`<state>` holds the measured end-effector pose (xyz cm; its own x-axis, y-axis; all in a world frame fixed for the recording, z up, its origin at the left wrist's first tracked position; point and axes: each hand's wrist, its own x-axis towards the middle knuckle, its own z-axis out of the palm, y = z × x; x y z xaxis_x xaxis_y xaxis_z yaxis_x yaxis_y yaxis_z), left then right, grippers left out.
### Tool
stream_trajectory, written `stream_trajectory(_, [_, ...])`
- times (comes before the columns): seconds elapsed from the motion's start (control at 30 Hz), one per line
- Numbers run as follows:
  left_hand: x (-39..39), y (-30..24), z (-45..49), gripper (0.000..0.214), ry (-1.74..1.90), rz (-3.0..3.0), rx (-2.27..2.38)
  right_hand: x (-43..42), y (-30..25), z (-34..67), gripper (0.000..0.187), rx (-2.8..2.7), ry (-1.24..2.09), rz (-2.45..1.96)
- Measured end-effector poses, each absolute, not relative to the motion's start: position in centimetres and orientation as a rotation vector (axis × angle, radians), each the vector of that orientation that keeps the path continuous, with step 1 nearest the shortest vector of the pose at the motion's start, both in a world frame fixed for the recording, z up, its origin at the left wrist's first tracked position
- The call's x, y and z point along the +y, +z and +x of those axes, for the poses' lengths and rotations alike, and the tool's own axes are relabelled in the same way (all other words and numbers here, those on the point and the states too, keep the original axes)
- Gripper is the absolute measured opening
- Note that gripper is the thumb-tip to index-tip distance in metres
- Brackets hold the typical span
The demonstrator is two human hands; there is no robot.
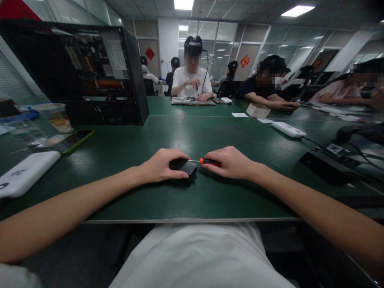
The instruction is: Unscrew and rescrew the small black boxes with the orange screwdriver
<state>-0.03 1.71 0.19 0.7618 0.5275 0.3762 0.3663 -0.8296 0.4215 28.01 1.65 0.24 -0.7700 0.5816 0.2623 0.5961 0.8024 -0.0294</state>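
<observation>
My left hand [163, 165] is closed round a small black plastic device [185, 167], thumb in front and fingers behind, just over the green table [186, 202]. What kind of device it is I cannot make out. Closed on the handle of a screwdriver [208, 161] with orange and black grip is my right hand [229, 162]. The thin metal shaft points left and reaches the device's upper right edge. Whether the tip sits inside it or behind it is hidden.
On the left stand an open computer case [111, 114], a plastic cup [61, 120], a phone with green edge [78, 141] and a white power bank [28, 174]. To the right lie another white power bank [288, 129], a black box [325, 166] and cables. Co-workers sit across the table.
</observation>
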Motion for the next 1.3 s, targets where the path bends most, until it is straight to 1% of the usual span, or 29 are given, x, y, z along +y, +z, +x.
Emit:
stream_trajectory(0.13, [1.5,0.2,0.7,0.052,0.712,2.607,0.608,1.9,0.0,28.1,0.041,-2.752,-0.082,-0.887])
stream_trajectory(0.23, [2.1,0.4,0.1,0.058,0.658,2.602,0.553,2.0,-0.1,28.3,0.043,-2.757,-0.107,-0.86])
stream_trajectory(0.3, [3.0,0.6,-0.9,0.063,0.59,2.572,0.608,2.0,0.0,28.4,0.043,-2.754,-0.116,-0.858])
stream_trajectory(0.43, [4.4,0.7,-2.8,0.052,0.47,2.49,0.736,1.8,0.3,28.4,0.046,-2.737,-0.138,-0.891])
stream_trajectory(0.53, [4.4,0.5,-2.8,0.051,0.498,2.403,0.809,1.6,0.5,28.3,0.049,-2.697,-0.197,-0.938])
stream_trajectory(0.77, [3.4,-0.2,-1.4,0.053,0.603,2.332,0.921,0.9,0.7,28.3,0.038,-2.602,-0.367,-0.964])
stream_trajectory(0.97, [3.4,-0.2,-1.4,0.054,0.618,2.335,0.939,0.9,0.8,28.4,0.037,-2.605,-0.477,-0.95])
stream_trajectory(1.03, [3.4,-0.2,-1.4,0.054,0.619,2.351,0.945,1.0,0.8,28.4,0.037,-2.624,-0.444,-0.924])
stream_trajectory(1.3, [3.4,-0.2,-1.4,0.052,0.623,2.341,0.9,1.9,0.0,27.9,0.036,-2.682,-0.082,-0.739])
